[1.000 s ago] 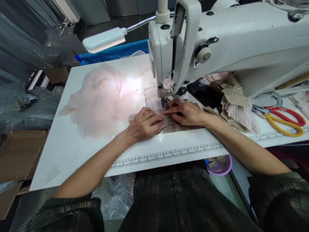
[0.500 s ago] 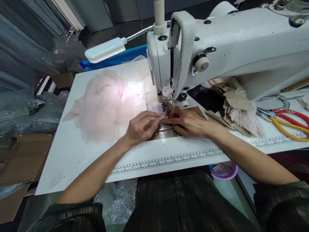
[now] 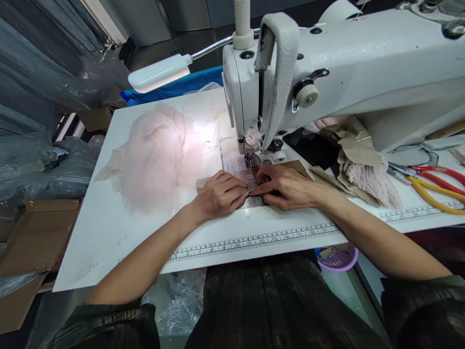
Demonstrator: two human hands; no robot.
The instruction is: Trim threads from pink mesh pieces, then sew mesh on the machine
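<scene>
My left hand (image 3: 219,196) lies fingers down on a small clear strip with pink dots (image 3: 241,168), just in front of the presser foot (image 3: 253,160) of the white sewing machine (image 3: 327,72). My right hand (image 3: 286,186) presses the same piece from the right, fingertips meeting the left hand's. Both hands rest on a brown card piece (image 3: 290,167) and a metallic plate. A heap of pale pink tulle (image 3: 152,155) lies to the left under the lamp's glare.
A white gooseneck lamp (image 3: 158,72) hangs over the table. Brown paper scraps and pink fringed fabric (image 3: 359,169) lie right of the machine, with red and yellow scissors (image 3: 436,186) beyond. A printed ruler (image 3: 254,240) runs along the table's front edge. A purple basket (image 3: 337,254) sits below.
My left hand went from a lifted pinch on the strip to lying flat on it. My right hand shifted slightly, fingertips now against the left hand's.
</scene>
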